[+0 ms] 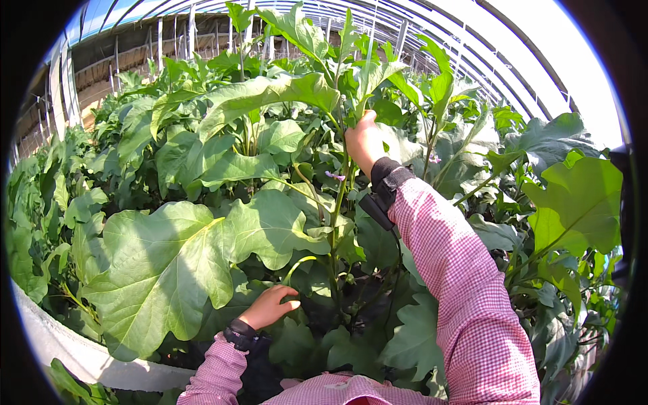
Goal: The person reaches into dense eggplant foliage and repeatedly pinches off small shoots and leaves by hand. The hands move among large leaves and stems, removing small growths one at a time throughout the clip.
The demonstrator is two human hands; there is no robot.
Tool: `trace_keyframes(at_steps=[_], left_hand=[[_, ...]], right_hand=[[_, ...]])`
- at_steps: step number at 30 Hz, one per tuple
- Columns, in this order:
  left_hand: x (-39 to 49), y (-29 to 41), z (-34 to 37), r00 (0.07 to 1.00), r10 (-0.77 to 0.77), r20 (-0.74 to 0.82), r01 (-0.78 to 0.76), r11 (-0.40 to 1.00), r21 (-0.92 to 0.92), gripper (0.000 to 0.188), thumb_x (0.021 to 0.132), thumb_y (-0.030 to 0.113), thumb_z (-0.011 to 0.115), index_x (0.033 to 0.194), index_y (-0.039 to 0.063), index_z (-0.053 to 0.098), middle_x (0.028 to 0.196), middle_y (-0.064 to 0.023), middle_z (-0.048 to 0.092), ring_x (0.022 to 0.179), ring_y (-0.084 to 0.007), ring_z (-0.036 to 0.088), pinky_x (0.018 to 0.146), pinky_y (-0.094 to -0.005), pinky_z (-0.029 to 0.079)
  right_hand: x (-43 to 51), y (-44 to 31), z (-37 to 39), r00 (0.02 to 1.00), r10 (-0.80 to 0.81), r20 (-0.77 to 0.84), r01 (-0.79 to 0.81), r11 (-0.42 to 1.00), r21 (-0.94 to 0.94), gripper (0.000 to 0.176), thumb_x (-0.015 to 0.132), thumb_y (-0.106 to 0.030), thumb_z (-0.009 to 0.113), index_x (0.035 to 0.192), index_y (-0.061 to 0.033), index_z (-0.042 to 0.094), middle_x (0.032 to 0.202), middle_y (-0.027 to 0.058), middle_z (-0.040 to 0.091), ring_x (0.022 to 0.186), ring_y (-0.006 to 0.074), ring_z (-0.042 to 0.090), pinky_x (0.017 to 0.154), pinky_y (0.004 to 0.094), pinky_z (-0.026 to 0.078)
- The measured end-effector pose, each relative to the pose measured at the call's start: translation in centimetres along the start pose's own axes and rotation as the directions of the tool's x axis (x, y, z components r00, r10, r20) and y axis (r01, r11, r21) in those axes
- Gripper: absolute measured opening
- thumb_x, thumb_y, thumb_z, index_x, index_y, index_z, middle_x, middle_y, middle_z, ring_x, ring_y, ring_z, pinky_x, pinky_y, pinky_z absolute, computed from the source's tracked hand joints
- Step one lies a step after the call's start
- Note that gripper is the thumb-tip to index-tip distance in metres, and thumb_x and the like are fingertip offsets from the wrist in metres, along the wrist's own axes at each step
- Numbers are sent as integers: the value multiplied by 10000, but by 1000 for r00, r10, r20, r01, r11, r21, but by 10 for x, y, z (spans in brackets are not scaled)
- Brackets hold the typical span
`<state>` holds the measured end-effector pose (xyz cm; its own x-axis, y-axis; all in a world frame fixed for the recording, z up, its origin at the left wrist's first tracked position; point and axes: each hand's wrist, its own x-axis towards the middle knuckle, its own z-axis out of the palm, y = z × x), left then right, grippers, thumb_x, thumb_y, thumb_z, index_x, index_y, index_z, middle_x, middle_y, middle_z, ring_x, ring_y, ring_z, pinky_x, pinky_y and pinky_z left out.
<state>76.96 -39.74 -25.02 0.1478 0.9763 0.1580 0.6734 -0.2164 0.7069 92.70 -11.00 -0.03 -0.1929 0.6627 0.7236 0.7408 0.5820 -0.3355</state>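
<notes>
An eggplant plant with broad lobed leaves stands before me, its main stem (336, 215) rising through the middle of the view. My right hand (365, 142) is raised to the upper stem with its fingers curled around it; the far side of the grip is hidden. A pale hanging string (373, 35) comes down towards that hand behind a young leaf (372, 81). A purple flower (334, 175) shows below the hand. Lower down, my left hand (273, 305) is empty, thumb and fingers apart, just under a curved pale-green stalk (298, 266). A large leaf (167, 273) spreads to its left.
Dense eggplant foliage (136, 131) fills both sides and the background. Overhead run the greenhouse's curved roof ribs (531, 45), with posts (191, 33) at the back. A pale, curved edge (96, 354) crosses the lower left. A black cable (399, 253) hangs from my right wrist device.
</notes>
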Motion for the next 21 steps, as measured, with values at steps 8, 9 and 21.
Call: trace_keyframes(at_steps=[8,9,21], left_hand=[[-6,7,1,998,45,-38,-46,998,-30,357,900,253,643,1161,14,602,1150,-132,590,1126,-274,554,979,-349,429],[-6,8,1,999,25,-32,-26,999,-37,358,900,253,643,1160,11,601,1155,-132,587,1127,-274,554,979,-348,429],[-12,15,11,999,31,-36,-31,1000,-1,362,907,247,632,1176,6,597,1177,-133,582,1145,-281,543,986,-350,422]], right_hand=[[-25,2,-4,977,195,-90,-98,777,622,323,904,-59,550,1162,27,377,947,263,622,844,403,635,732,429,499],[-24,4,-1,976,193,-96,-88,762,641,319,903,-60,555,1156,25,381,918,245,620,810,389,632,711,420,498],[-37,2,-27,980,179,91,-164,447,880,243,882,-50,612,1062,-30,450,754,52,569,559,116,509,484,303,430]])
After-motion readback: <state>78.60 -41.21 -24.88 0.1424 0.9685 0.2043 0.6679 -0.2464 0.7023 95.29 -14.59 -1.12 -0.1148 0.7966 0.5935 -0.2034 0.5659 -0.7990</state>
